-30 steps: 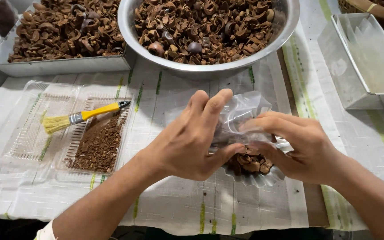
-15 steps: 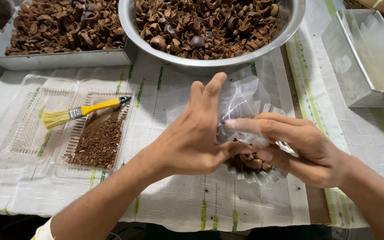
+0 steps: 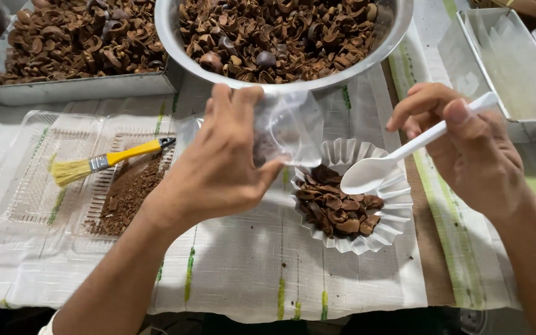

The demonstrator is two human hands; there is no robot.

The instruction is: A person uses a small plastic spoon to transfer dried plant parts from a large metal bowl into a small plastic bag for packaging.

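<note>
Head view gives me a crowded far edge and freer room toward me: the pale woven cloth with green stripes point(image 3: 237, 273) covering the table lies bare along the near side, below both forearms, and that is the widest open stretch I can see. Across the top, a large round steel bowl of brown shell pieces point(image 3: 283, 37) hangs over the middle, with a rectangular metal tray of the same brown shells point(image 3: 75, 46) to its left and an empty rectangular metal tray point(image 3: 510, 68) at the right edge, so moving away from me is blocked on all three sides. On the left of the cloth sits a clear ribbed plastic tray point(image 3: 38, 180) holding a heap of fine brown crumbs point(image 3: 125, 195), and a small brush with a yellow handle and pale bristles point(image 3: 107, 162) lies across it. My left hand point(image 3: 218, 167) is raised above the cloth, its fingers and thumb pinching a small clear plastic bag point(image 3: 286, 130), which hangs crumpled and see-through just in front of the bowl's rim. My right hand point(image 3: 466, 149) is closed round the handle of a white plastic spoon point(image 3: 373, 174), whose bowl hovers over the upper right edge of a white fluted paper cup point(image 3: 355, 198). That cup rests on the cloth between my hands, partly filled with dark brown shell fragments.
</note>
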